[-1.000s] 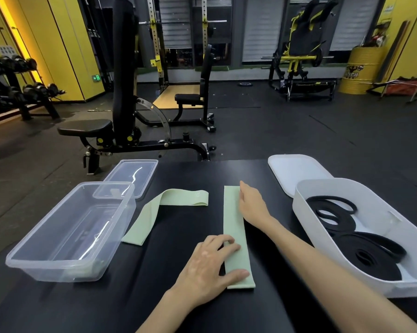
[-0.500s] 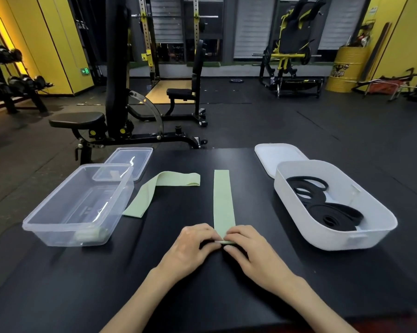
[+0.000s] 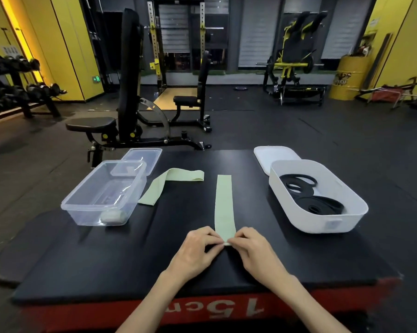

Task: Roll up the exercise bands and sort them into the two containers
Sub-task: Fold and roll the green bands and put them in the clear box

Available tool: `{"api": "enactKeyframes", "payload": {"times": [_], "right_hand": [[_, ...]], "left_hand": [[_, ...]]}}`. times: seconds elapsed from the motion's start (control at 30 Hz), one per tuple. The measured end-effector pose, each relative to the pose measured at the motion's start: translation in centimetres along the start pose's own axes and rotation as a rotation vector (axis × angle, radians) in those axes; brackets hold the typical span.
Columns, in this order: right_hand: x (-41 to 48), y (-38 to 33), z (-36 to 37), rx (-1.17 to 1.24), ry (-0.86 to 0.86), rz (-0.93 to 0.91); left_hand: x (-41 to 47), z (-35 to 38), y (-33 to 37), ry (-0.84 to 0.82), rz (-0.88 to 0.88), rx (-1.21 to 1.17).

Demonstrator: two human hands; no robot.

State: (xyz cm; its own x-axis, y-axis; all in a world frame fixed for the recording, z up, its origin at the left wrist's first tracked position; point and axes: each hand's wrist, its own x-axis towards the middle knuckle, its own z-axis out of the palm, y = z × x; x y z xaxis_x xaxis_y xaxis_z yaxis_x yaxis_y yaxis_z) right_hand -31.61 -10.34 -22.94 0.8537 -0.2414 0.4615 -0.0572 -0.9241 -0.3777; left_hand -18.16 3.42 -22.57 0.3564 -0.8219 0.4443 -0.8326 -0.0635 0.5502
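A flat pale green band (image 3: 223,204) lies straight on the black platform (image 3: 82,265), pointing away from me. My left hand (image 3: 198,251) and my right hand (image 3: 253,248) pinch its near end, where a small roll has formed. A second green band (image 3: 169,185) lies bent further left. The clear container (image 3: 101,195) on the left holds one rolled green band (image 3: 111,217). The white container (image 3: 342,212) on the right holds black bands (image 3: 315,203).
A clear lid (image 3: 142,158) lies behind the clear container, and a white lid (image 3: 272,156) behind the white one. The platform's red front edge (image 3: 299,308) is close to me. A weight bench (image 3: 121,116) stands beyond the platform.
Both hands came from flattening the band to its near end and now pinch it, with a first small curl rolled in. The camera view has pulled back.
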Motion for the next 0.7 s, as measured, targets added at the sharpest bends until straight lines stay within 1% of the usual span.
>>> {"api": "enactKeyframes", "payload": {"times": [0.1, 0.27, 0.37, 0.57, 0.7], "right_hand": [[-0.5, -0.7, -0.2, 0.039, 0.018, 0.041], [-1.0, -1.4, -0.3, 0.033, 0.017, 0.065], [-1.5, -1.7, -0.6, 0.043, 0.018, 0.066], [-2.0, -1.7, -0.9, 0.093, -0.032, 0.047], [-2.0, -1.4, -0.8, 0.102, 0.003, 0.046]], "left_hand": [[-0.9, 0.0, 0.3, 0.014, -0.007, 0.018], [-0.9, -0.7, 0.4, -0.026, -0.018, -0.03], [-1.2, -0.7, 0.5, -0.046, -0.003, -0.037], [-1.3, -0.6, 0.8, -0.079, -0.019, -0.048], [-1.4, -0.5, 0.9, -0.061, -0.063, -0.045]]}}
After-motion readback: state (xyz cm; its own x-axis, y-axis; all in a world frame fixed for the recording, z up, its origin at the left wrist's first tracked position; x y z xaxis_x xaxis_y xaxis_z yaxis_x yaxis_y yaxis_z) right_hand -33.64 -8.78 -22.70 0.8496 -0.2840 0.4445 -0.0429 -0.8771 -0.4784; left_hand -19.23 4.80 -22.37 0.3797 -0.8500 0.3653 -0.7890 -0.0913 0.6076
